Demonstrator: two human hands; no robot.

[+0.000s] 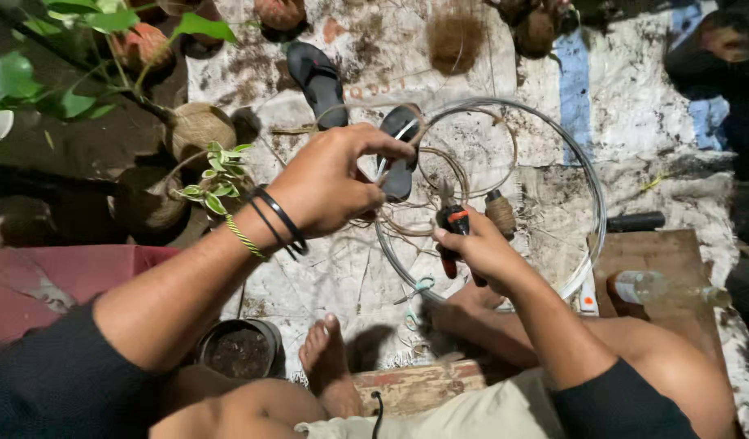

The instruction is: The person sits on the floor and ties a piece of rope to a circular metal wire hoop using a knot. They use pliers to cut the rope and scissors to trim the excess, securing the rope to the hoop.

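My left hand (pixel 330 183) pinches the wire (pixel 427 175) at frame centre; right hand (pixel 480 248), just lower right, clamps red-handled pliers (pixel 452 228), jaws pointing up toward it.

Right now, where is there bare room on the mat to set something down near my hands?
Bare mat shows inside the wire hoop, right of the twine spool. More lies beyond the hoop, between the far sandal and the blue strip. It is crowded around the left hand and the pliers in the right hand, with loose wire and the near sandal.
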